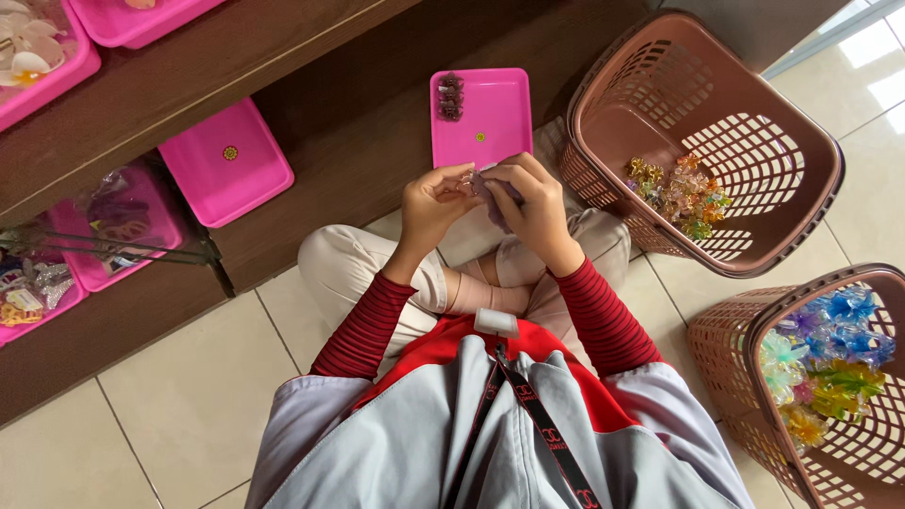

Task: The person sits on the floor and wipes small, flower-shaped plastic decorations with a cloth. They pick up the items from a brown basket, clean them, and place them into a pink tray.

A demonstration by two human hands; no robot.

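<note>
Far left: pink trays (226,160) on the dark wood shelf (311,104). Centre: left hand (432,203) & right hand (535,209) pressed close together, both pinching a small purple piece (487,188) betw. the fingertips, just below a pink tray (495,123) w/ dark clips (451,96). Right: two brown baskets (754,85) w/ shiny coloured bows (681,193).

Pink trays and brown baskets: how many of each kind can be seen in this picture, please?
Pink trays: 5, namely one by the hands, one on the low shelf, one with packets, two at the top left.
Brown baskets: 2, upper and lower.
Total: 7
</note>
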